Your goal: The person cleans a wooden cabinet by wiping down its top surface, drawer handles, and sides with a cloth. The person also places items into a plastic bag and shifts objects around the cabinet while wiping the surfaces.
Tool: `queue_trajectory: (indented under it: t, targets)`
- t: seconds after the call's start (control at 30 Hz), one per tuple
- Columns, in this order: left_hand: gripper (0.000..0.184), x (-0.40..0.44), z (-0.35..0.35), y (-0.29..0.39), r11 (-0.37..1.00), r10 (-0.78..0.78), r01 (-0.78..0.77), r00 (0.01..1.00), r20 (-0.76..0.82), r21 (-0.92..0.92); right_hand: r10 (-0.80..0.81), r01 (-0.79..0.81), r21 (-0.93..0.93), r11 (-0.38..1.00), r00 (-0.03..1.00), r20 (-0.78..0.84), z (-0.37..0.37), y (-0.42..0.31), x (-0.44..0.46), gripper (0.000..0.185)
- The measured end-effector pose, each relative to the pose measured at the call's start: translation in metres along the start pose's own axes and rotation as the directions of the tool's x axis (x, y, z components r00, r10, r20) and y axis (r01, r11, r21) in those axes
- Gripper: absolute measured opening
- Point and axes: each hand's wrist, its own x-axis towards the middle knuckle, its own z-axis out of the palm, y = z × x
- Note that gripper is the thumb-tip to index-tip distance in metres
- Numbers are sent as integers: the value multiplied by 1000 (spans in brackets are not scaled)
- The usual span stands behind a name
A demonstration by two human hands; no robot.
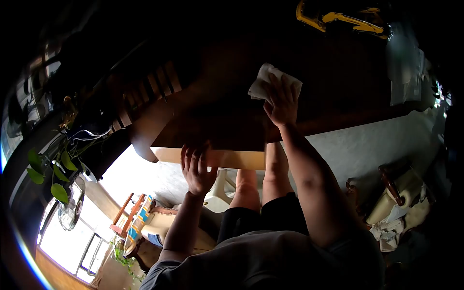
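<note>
My right hand (282, 101) presses a folded white cloth (263, 83) against a dark wooden surface (328, 96), with the fingers extended over the cloth. My left hand (197, 169) rests at the front edge of a pulled-out drawer or box-like part (237, 159) with a light wooden front. Its fingers reach over the top edge, and the thumb is on the near side. The inside of that part is dark, so its contents cannot be made out.
A yellow toy excavator arm (345, 20) lies at the upper right, near a clear plastic bag (405, 72). Leafy plant stems (60, 166) hang at the left. Below are a white stool (220, 191), a fan (70, 210) and cushioned chairs (394, 198).
</note>
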Motion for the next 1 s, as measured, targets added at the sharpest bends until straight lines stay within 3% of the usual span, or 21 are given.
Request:
queue_trajectory:
  t: [0.07,0.23,0.43,0.6,0.73,0.77,0.83,0.87,0.97,1.0]
  targets:
    - [50,-22,5,-15,993,-57,54,998,27,105,16,-17,25,1000,999,31,-6,-2,3,60]
    - [58,-34,7,-43,953,-199,205,979,-53,222,-12,12,-24,1000,1000,14,-1,-2,2,62]
    - [59,-31,5,-73,936,-227,245,969,-96,255,-7,9,-52,999,999,50,2,0,0,69]
    - [62,-27,2,-91,959,-217,230,972,-93,168,28,-23,-82,996,998,65,0,-2,13,68]
    - [63,-26,5,-113,962,-191,193,981,-30,191,239,-251,-180,951,967,-86,10,1,87,64]
    - [63,-23,7,-115,961,-196,197,980,-27,193,287,-303,-117,946,948,-136,19,1,115,62]
    - [60,-14,15,-116,944,-163,189,980,-116,270,193,-234,-121,965,941,-277,50,14,162,62]
    - [71,-18,22,-122,939,-152,173,984,-92,296,137,-178,-113,977,942,-306,58,10,185,61]
    - [71,-13,21,-117,943,-142,169,983,-113,287,69,-122,-312,942,982,-178,90,-25,230,61]
    - [69,-16,22,-121,938,-141,164,985,-95,306,13,-46,-214,976,988,-155,76,-58,238,59]
